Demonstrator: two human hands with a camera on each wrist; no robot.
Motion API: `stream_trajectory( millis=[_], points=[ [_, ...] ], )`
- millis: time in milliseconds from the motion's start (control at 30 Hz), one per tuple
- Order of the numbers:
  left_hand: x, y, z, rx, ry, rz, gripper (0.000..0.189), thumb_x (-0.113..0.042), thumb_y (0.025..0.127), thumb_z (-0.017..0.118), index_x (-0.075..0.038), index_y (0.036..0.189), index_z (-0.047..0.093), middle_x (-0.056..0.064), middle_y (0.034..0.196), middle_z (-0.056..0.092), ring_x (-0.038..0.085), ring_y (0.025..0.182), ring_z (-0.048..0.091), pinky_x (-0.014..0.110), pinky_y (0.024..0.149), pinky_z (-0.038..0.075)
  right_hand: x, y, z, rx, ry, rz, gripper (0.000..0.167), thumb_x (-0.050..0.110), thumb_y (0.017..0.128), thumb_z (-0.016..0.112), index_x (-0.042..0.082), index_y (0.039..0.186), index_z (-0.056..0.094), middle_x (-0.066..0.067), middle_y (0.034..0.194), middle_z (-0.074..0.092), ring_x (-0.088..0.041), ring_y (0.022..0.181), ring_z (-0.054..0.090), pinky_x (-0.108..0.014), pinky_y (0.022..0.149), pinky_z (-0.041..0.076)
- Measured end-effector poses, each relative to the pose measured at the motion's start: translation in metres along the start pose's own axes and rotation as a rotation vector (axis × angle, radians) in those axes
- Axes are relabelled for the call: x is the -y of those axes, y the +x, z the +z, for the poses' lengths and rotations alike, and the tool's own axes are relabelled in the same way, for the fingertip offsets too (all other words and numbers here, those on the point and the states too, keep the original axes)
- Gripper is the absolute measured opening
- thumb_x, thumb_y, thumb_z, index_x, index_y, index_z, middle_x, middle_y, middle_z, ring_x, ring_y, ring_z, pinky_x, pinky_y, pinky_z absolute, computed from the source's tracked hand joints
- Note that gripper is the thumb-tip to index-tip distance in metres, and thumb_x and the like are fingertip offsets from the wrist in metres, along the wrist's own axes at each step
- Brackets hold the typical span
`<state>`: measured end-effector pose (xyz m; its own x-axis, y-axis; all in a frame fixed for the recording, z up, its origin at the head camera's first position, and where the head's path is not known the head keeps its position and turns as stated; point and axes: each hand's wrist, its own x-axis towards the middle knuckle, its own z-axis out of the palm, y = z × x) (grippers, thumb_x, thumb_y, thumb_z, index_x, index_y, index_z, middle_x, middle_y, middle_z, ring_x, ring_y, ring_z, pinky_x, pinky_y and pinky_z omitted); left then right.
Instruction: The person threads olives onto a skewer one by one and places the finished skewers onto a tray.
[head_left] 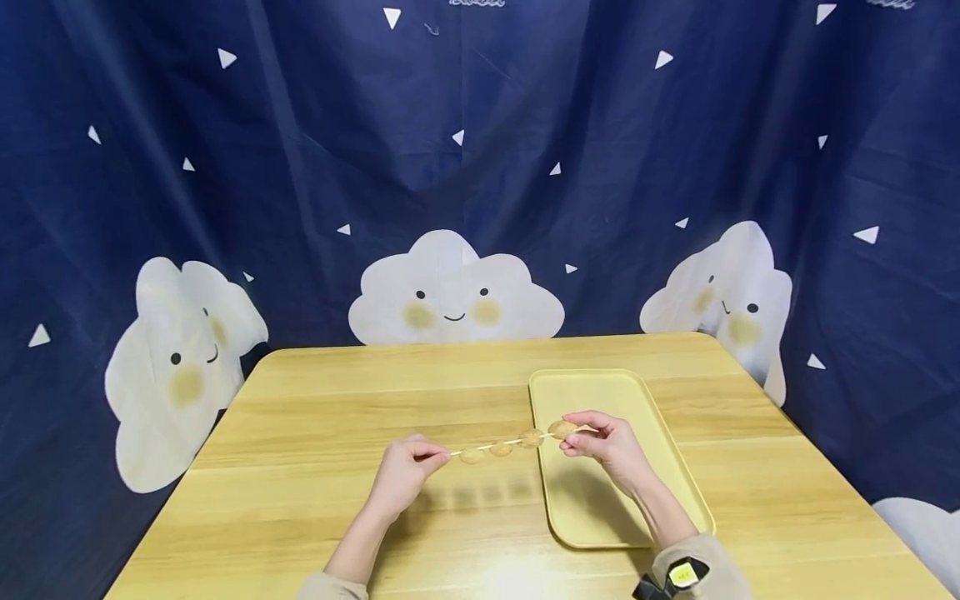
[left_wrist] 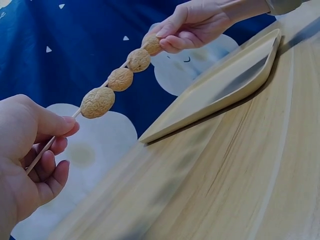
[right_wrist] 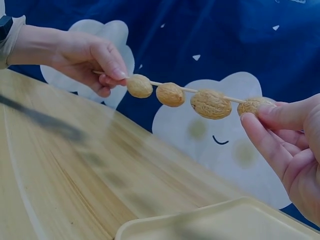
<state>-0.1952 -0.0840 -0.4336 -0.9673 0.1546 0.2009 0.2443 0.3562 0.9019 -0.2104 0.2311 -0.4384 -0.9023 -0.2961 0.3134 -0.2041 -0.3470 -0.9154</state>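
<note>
A thin wooden skewer point(head_left: 516, 442) carries several wrinkled, golden-brown balls and is held up above the table, nearly level. My left hand point(head_left: 401, 477) pinches the bare end of the stick point(left_wrist: 76, 113) between thumb and fingers, close to the nearest ball point(left_wrist: 98, 102). At the other end, my right hand point(head_left: 611, 450) grips the last ball point(right_wrist: 251, 105) between thumb and fingertips. The other balls point(right_wrist: 211, 104) sit on the stick between the two hands. Part of the gripped ball is hidden by the right fingers.
A shallow yellow tray point(head_left: 600, 517) lies on the right side of the wooden table point(head_left: 337, 400), beneath my right hand. Behind the table hangs a dark blue curtain point(head_left: 450, 192) with clouds and triangles. A dark band with a small device point(head_left: 682, 575) circles the right sleeve.
</note>
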Motion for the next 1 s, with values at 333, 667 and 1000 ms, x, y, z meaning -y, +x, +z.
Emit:
stream_trajectory(
  millis=[333,667,1000],
  points=[
    [0.004,0.0,0.005,0.048,-0.004,0.025,0.01,-0.011,0.083,0.069,-0.002,0.087,0.073,0.002,0.079,0.063,0.013,0.072,0.053,0.023,0.063,0.045,-0.001,-0.004,-0.003,-0.013,0.006,0.025,0.034,-0.015,0.085,0.052,0.01,0.102,0.067,-0.006,0.086,0.068,-0.014,0.077,0.066,-0.028,0.072,0.053],
    [0.006,-0.003,0.012,0.212,-0.053,0.024,0.014,-0.006,0.087,0.062,0.001,0.096,0.069,0.016,0.091,0.064,0.014,0.078,0.055,0.023,0.065,0.045,0.005,-0.004,-0.012,-0.049,0.015,0.027,0.028,-0.01,0.089,0.051,0.008,0.104,0.066,-0.004,0.091,0.066,-0.015,0.077,0.065,-0.029,0.072,0.054],
    [0.006,-0.001,0.024,0.382,-0.06,-0.018,0.014,0.001,0.081,0.062,0.008,0.092,0.068,0.017,0.084,0.066,0.017,0.072,0.06,0.029,0.064,0.051,0.011,0.006,-0.015,-0.062,-0.023,0.029,0.028,-0.009,0.09,0.05,0.009,0.104,0.067,-0.003,0.088,0.065,-0.012,0.075,0.064,-0.027,0.071,0.054]
  ],
)
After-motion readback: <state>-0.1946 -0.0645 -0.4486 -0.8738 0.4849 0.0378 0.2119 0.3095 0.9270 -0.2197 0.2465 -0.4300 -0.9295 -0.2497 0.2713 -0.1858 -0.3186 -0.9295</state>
